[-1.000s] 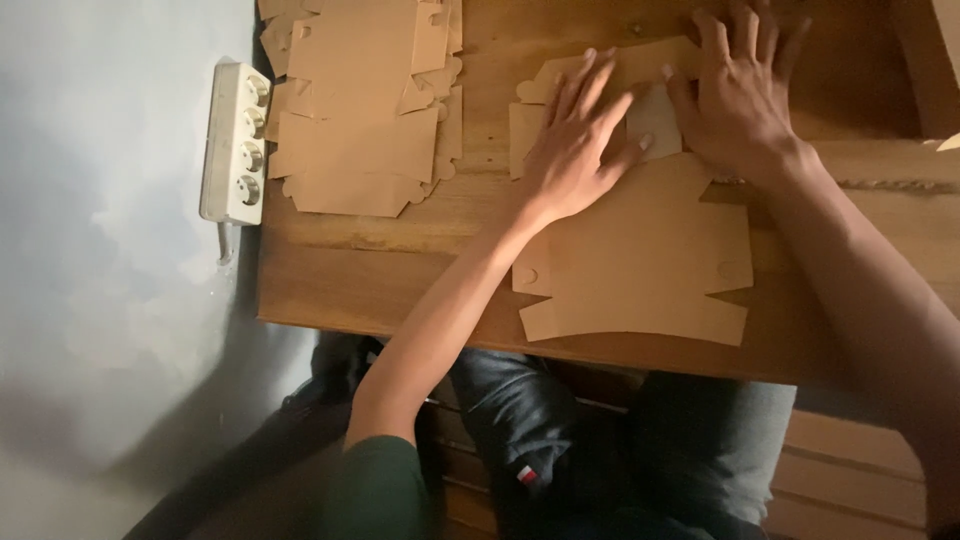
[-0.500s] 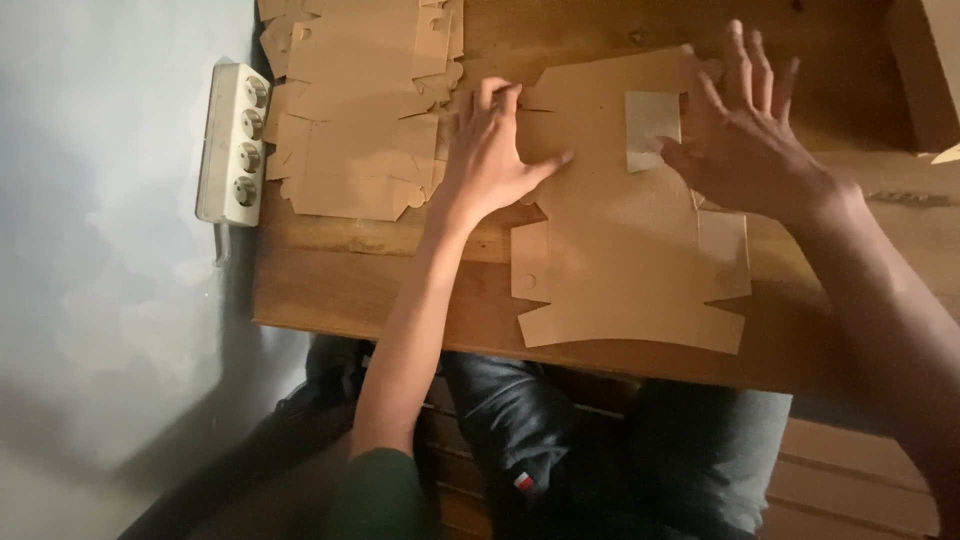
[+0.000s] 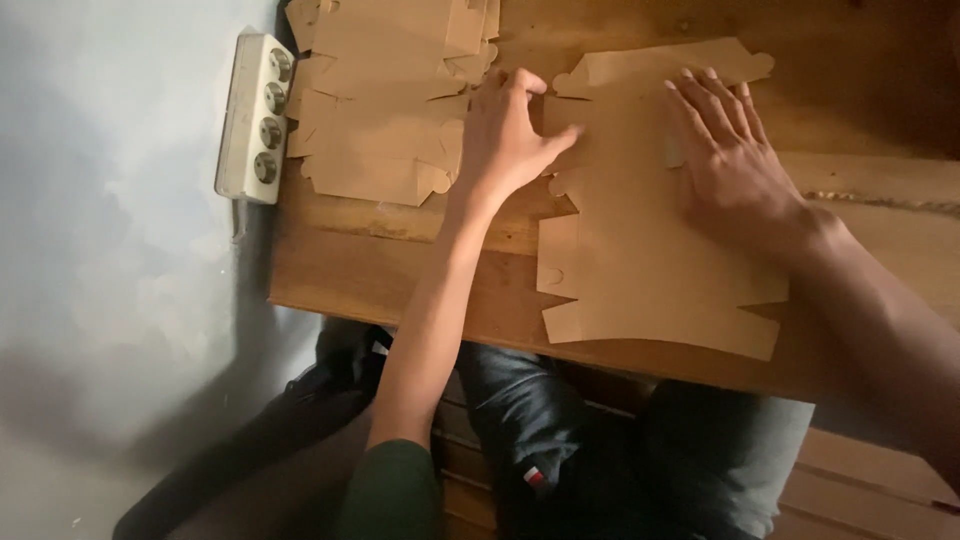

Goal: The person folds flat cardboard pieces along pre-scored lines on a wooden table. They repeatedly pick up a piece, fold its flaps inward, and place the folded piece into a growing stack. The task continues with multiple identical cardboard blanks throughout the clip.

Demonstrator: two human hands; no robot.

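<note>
Dim, warm light is falling across the wooden table [image 3: 400, 270], seemingly from the upper left. The pale wall [image 3: 110, 250] is showing soft, mottled shadows, the lower corners are sinking into darkness, and fine detail is looking slightly soft.

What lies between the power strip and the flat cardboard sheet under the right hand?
In the head view, a stack of cardboard cutouts and the left hand.
</note>
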